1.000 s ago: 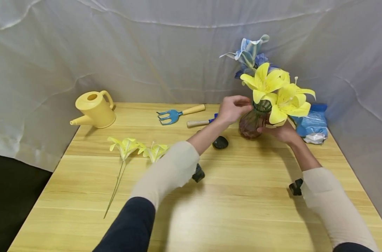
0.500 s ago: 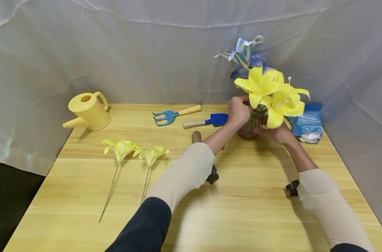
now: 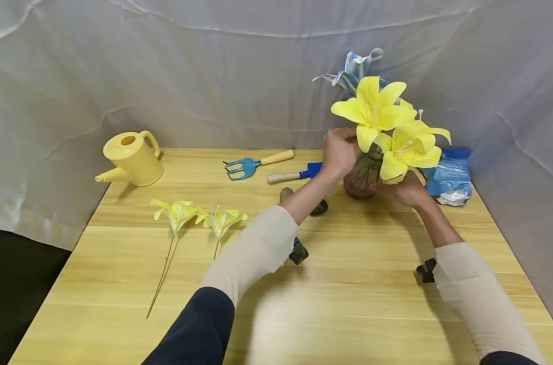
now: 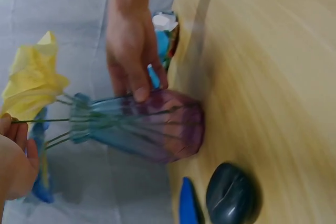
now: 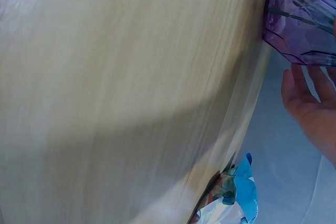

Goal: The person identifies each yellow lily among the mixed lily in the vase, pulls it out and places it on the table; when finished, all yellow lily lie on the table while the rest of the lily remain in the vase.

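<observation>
A glass vase (image 3: 359,185), clear bluish at the neck and purple at the base, stands on the table and holds several flower stems. My left hand (image 3: 340,152) pinches the green stem (image 4: 42,121) of a yellow lily (image 3: 372,109) just above the vase mouth. Curled round the vase's side, my right hand (image 3: 406,192) holds it, with the thumb on the glass in the left wrist view. Another yellow lily (image 3: 408,152) leans right over the rim, partly hiding the right hand. Behind them rises a pale blue flower (image 3: 354,71).
Two yellow lilies (image 3: 176,215) lie on the table at left. A yellow watering can (image 3: 132,159) stands at back left. Near the back lie a blue hand rake (image 3: 244,169) and a blue trowel (image 3: 310,170). A dark tool (image 4: 231,195) and blue packet (image 3: 449,177) flank the vase.
My left hand came in to the lily stem at the vase neck, dipped, then rose slightly. The front lily's bloom now sits higher and further left. My right hand has stayed at the vase.
</observation>
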A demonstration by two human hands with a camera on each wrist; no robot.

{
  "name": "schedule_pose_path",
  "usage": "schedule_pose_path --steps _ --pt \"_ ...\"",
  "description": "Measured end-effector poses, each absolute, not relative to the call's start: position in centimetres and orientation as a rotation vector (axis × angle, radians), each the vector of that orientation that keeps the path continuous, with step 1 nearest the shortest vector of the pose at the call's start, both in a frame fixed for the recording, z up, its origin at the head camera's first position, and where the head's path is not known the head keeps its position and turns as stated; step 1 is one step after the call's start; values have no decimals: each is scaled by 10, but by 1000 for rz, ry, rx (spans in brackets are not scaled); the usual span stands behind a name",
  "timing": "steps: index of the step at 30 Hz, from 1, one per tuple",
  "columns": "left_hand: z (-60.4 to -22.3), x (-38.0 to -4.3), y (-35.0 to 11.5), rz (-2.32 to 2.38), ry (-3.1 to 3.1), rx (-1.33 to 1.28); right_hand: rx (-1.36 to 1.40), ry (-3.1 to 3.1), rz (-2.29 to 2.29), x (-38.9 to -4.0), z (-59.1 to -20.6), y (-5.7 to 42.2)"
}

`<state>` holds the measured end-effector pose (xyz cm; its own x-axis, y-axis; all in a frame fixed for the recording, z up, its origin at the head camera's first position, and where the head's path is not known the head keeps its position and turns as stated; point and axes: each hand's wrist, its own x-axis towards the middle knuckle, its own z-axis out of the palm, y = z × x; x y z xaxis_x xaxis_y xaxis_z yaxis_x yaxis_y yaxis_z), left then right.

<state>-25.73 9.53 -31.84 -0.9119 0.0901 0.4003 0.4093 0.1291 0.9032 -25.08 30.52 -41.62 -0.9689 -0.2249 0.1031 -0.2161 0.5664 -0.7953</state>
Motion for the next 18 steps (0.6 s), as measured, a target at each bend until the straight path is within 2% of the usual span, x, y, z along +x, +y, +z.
schedule_pose_path --steps 5,8,10,13,18 --pt "-301 -255 79 -1808 -2036 -611 -312 2802 -1324 -249 -414 303" --pt "-288 -247 70 -2157 -1722 -732 -242 2805 -1265 -248 -413 303" --pt "-278 -239 61 -2180 -1618 -822 -235 2800 -1248 -247 -413 303" --pt "-263 -216 43 -2382 -1432 -916 -251 2803 -1257 -247 -413 305" --pt "-243 -170 4 -2278 -1773 -841 -298 2832 -1239 -246 -412 307"
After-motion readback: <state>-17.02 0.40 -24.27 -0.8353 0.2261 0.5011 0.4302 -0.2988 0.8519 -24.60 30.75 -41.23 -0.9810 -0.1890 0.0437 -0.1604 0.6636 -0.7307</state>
